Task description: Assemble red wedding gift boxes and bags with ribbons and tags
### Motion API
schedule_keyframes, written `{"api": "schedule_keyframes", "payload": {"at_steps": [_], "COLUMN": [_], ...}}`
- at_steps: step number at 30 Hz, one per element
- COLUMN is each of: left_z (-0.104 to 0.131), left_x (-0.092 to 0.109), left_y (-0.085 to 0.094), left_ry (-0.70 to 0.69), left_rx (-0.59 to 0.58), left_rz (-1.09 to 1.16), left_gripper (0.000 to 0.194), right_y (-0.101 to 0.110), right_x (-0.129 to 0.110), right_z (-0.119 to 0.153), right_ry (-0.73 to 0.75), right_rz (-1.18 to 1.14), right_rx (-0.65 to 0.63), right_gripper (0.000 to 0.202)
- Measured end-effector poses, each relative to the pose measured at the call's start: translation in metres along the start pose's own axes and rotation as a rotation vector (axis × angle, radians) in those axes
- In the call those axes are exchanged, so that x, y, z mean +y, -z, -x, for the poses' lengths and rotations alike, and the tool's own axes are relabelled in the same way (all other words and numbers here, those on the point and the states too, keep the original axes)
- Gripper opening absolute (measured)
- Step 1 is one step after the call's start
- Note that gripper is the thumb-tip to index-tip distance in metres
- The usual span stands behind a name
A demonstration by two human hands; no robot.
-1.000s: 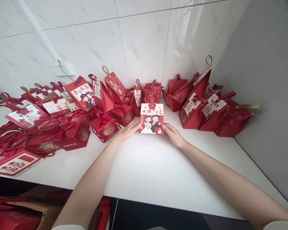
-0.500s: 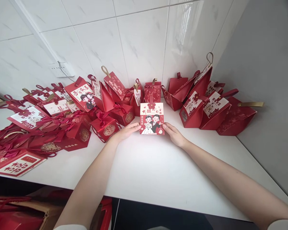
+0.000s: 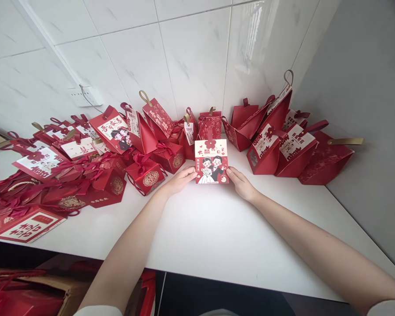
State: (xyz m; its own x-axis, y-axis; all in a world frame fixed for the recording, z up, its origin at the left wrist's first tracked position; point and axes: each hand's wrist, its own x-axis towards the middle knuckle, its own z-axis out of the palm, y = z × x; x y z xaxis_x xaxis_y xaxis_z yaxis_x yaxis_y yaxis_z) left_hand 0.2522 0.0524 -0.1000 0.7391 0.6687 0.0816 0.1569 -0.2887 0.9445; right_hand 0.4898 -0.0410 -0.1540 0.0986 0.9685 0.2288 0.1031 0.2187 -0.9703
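Between my two hands a small wedding gift box (image 3: 212, 169) stands upright near the middle of the white table. Its front carries a cartoon bride and groom, below a white flap with red lettering and a dark red loop on top. My left hand (image 3: 181, 180) pinches its left edge, fingers closed. At the right edge, my right hand (image 3: 241, 181) grips it with thumb and fingers. Directly behind it stands a red patterned gift box (image 3: 210, 124). Left of my left hand sits a ribbon-tied red box (image 3: 148, 177) with a gold emblem.
Many red gift boxes crowd the left of the table (image 3: 210, 245), among them a box with a double-happiness panel (image 3: 31, 226). Several wedge-shaped boxes (image 3: 292, 153) stand at the right by a grey panel (image 3: 362, 131). Below the front edge is an open cardboard carton (image 3: 69, 292); behind is a tiled wall (image 3: 194, 57).
The view has shifted very slightly. The held box appears a little further right, with both hands still on its sides; nothing was let go.
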Motion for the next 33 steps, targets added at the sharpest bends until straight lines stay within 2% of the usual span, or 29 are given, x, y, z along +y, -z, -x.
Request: {"api": "schedule_keyframes", "payload": {"at_steps": [5,11,14,20,24,33], "left_z": [0.000,0.001,0.003,0.007,0.006,0.002], "left_x": [0.000,-0.002,0.002,0.008,0.001,-0.007], "left_y": [0.004,0.002,-0.001,0.002,0.007,0.010], "left_ry": [0.055,0.142,0.121,0.082,0.130,0.266], "left_rx": [-0.016,0.029,0.034,-0.048,-0.122,-0.133], "left_rz": [0.023,0.110,0.156,0.062,-0.010,0.047], "left_gripper": [0.039,0.043,0.042,0.041,0.048,0.055], "right_y": [0.000,-0.001,-0.001,0.000,0.000,0.000], "right_x": [-0.002,-0.002,-0.002,-0.003,-0.003,-0.002], "right_z": [0.001,0.000,0.000,0.001,0.000,0.000], "right_ry": [-0.009,-0.004,0.004,0.004,0.025,0.020], "right_rz": [-0.004,0.012,0.019,0.031,0.077,0.064], "right_rx": [-0.005,0.005,-0.001,0.004,0.012,0.005], "right_gripper": [0.048,0.048,0.048,0.045,0.045,0.046]}}
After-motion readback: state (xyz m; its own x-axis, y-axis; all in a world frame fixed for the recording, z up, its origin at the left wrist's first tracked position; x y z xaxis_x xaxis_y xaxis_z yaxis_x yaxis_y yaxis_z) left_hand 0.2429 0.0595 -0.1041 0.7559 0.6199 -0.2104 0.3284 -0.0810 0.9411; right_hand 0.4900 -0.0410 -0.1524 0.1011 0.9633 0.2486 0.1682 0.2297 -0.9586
